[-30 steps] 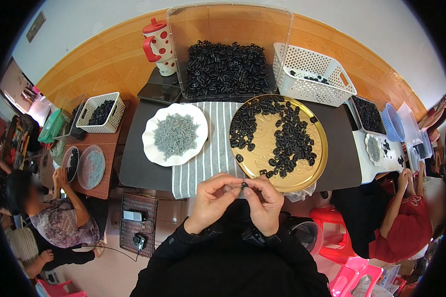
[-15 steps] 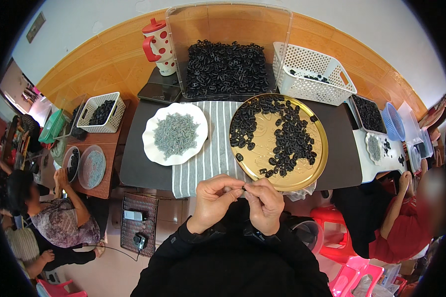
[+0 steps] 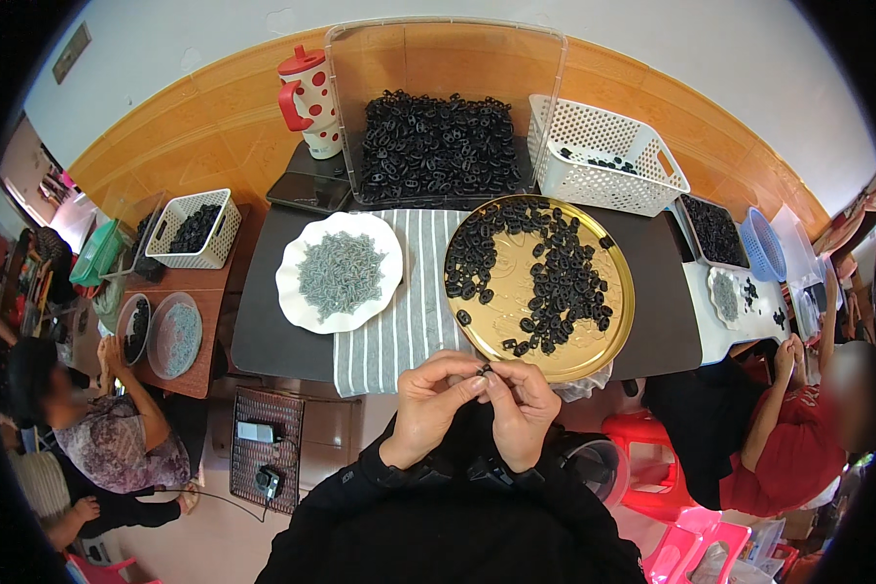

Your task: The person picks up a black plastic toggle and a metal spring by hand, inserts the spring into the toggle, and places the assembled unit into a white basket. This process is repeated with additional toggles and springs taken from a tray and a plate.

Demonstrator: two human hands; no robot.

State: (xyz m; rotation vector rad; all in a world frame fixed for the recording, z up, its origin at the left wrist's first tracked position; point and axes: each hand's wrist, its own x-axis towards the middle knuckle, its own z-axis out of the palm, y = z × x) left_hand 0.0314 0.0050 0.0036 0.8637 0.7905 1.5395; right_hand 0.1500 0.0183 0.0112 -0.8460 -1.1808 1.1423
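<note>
My left hand (image 3: 424, 406) and my right hand (image 3: 523, 413) meet just off the table's front edge. Both are closed in a pinch, fingertips together on a small black plastic piece (image 3: 484, 370) mostly covered by the fingers. Beyond them, a round gold tray (image 3: 511, 282) bears many loose black oval plastic pieces (image 3: 562, 297) with holes. Left of it, a white scalloped dish (image 3: 292, 292) holds a heap of small grey-blue pins or screws (image 3: 341, 273). A grey striped cloth (image 3: 420, 292) lies between dish and tray.
Behind stand a clear bin (image 3: 448, 58) full of black pieces, a white perforated basket (image 3: 603, 185), a dotted tumbler (image 3: 311, 102) and a dark flat device (image 3: 307, 192). A person works at each side, left (image 3: 127, 438) and right (image 3: 788, 438). Red stools (image 3: 642, 496) stand lower right.
The fingertips have shifted slightly around the small black piece, which both hands still pinch. The view has tilted a little, so the table appears slightly lower and further left.
</note>
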